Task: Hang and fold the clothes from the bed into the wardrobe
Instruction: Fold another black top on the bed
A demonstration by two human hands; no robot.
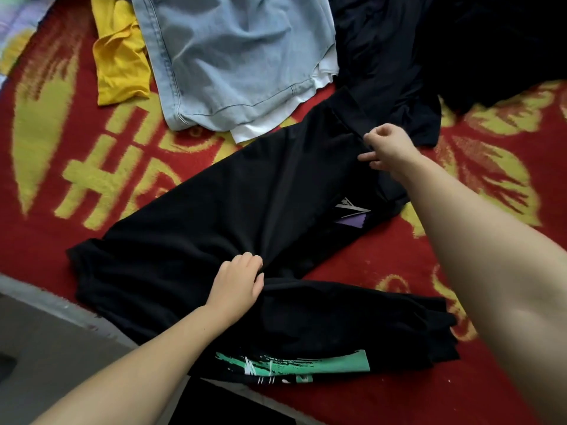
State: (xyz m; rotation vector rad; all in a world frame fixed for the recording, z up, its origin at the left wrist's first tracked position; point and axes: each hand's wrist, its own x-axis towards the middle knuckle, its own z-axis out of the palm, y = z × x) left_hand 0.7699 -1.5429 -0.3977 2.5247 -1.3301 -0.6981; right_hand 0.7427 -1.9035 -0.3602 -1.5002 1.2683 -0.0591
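Note:
Black trousers with a purple-and-white print lie spread diagonally across the bed. My left hand pinches the cloth near the crotch, where the two legs split. My right hand grips the waistband end at the far right. The nearer leg carries a green print and runs toward the bed's front edge.
A red and yellow patterned blanket covers the bed. Light blue jeans over a white garment lie at the back, a yellow garment to their left, dark clothes at the back right. The bed edge runs along the lower left.

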